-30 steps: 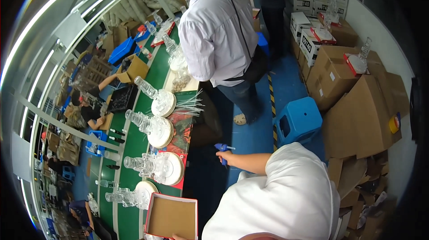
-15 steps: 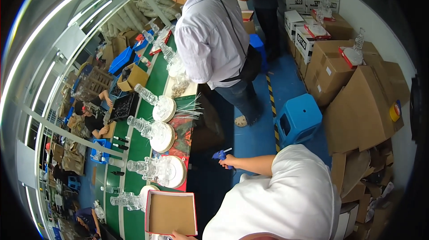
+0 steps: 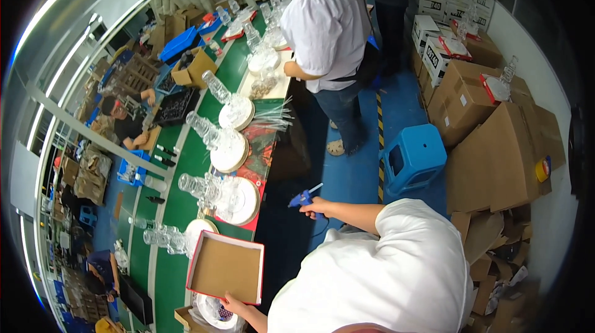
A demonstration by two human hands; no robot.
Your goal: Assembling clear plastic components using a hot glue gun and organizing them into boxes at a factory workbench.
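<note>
My left hand [image 3: 234, 306] grips the lower edge of a shallow open cardboard box [image 3: 226, 268], red and white on the rim and brown inside. The box is tilted at the table's near edge. In my right hand [image 3: 316, 206] is a blue glue gun [image 3: 301, 198], held out beside the table with its white glue stick pointing up and away. Just beyond the box, a clear glass-like piece [image 3: 167, 238] lies against a round white base [image 3: 201, 229]. A similar clear piece on a round white disc [image 3: 238, 201] stands farther along.
A long green table [image 3: 176, 199] carries more clear pieces on discs and a bundle of thin clear sticks [image 3: 273, 116]. A person in a light shirt [image 3: 328, 29] stands at its far end. A blue stool [image 3: 414, 159] and large cartons [image 3: 489, 153] are to the right.
The view has shifted. My left hand has lifted and tilted the box, and more of the hand shows. The glue gun stays in my right hand. The person in the light shirt has turned slightly.
</note>
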